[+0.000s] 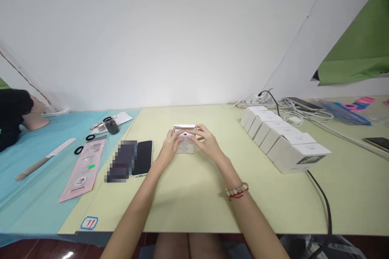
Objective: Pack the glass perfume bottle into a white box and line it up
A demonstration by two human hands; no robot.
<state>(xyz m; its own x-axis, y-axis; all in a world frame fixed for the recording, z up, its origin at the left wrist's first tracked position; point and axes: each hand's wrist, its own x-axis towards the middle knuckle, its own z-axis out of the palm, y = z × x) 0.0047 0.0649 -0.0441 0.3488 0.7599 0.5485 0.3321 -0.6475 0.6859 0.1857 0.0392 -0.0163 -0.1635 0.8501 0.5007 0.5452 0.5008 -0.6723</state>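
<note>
The table (194, 206) carries a row of white boxes (281, 143) on its right side. The right hand (207, 139) and left hand (170, 143) jointly grasp the carton (185, 148) at table centre. Carton orientation: printed face toward the near edge, flap end away; long axis apparently front to back.

A small whitish printed box (185, 146), apparently open, is held over the yellow tabletop (188, 198).
</note>
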